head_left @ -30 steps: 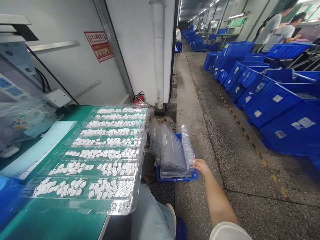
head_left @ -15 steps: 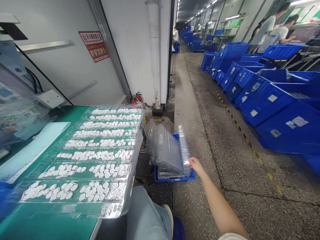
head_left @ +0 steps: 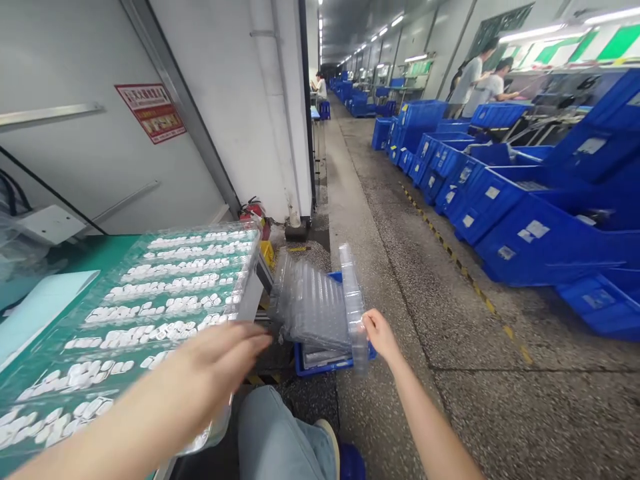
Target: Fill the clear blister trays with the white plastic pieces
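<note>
In the head view my right hand [head_left: 379,335] is closed on the edge of a clear plastic tray [head_left: 353,293]. This tray stands upright along the right side of a blue crate [head_left: 324,367]. More clear trays [head_left: 316,303] lean in a stack inside the crate. My left hand [head_left: 233,350], blurred by motion, reaches toward the crate with fingers stretched out and nothing seen in them. It passes over a large clear tray [head_left: 246,277] on the table, hiding part of its front rows. Many small white plastic pieces [head_left: 173,288] lie in that tray's rows.
The green tabletop [head_left: 113,245] bears a light blue sheet [head_left: 55,303] at left. A fire extinguisher [head_left: 254,212] stands by the wall, with a yellow bin [head_left: 267,252] near it. Blue crates [head_left: 525,233] line the aisle's right side. Two people [head_left: 480,83] work behind them.
My left hand has come into view, reaching over the table's tray. My right hand still holds the clear tray, now slightly more apart from the stack. The view has turned right.
</note>
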The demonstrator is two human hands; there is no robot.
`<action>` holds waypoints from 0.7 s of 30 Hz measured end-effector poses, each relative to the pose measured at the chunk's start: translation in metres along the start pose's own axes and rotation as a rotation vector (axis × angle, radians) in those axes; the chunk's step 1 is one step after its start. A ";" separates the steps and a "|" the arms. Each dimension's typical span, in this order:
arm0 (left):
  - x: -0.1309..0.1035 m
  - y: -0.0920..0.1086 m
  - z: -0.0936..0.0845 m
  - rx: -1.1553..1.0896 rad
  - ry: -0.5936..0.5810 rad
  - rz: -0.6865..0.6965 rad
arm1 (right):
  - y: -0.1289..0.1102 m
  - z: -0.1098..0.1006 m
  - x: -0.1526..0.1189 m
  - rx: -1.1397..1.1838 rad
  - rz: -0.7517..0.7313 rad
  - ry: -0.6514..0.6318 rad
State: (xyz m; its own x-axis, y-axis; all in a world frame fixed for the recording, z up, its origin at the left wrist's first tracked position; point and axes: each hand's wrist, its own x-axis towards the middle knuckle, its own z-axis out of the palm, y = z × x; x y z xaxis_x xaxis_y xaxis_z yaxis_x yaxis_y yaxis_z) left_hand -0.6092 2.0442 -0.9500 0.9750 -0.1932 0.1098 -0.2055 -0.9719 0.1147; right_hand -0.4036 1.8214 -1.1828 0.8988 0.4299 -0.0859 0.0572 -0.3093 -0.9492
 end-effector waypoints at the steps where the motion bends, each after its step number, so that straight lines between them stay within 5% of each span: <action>1: 0.017 0.013 0.011 -0.035 -0.075 0.042 | -0.011 -0.002 -0.007 0.007 -0.027 -0.005; 5: 0.068 0.056 0.068 -0.348 -0.316 -0.043 | -0.052 -0.011 -0.051 0.024 -0.120 -0.046; 10: 0.082 0.089 0.127 -1.205 -0.329 -0.821 | -0.080 -0.011 -0.113 -0.007 -0.139 -0.152; 14: 0.077 0.097 0.142 -1.664 -0.344 -0.982 | -0.076 0.000 -0.138 -0.035 -0.127 -0.216; 21: 0.085 0.096 0.147 -1.634 -0.391 -1.028 | -0.063 -0.011 -0.138 0.140 -0.011 -0.069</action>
State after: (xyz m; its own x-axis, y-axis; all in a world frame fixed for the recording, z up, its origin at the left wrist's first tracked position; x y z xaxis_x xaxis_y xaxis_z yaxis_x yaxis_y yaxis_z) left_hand -0.5335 1.9145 -1.0743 0.6713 0.0305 -0.7405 0.7076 0.2707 0.6527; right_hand -0.5261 1.7718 -1.1081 0.8661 0.4913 -0.0917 0.0012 -0.1855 -0.9826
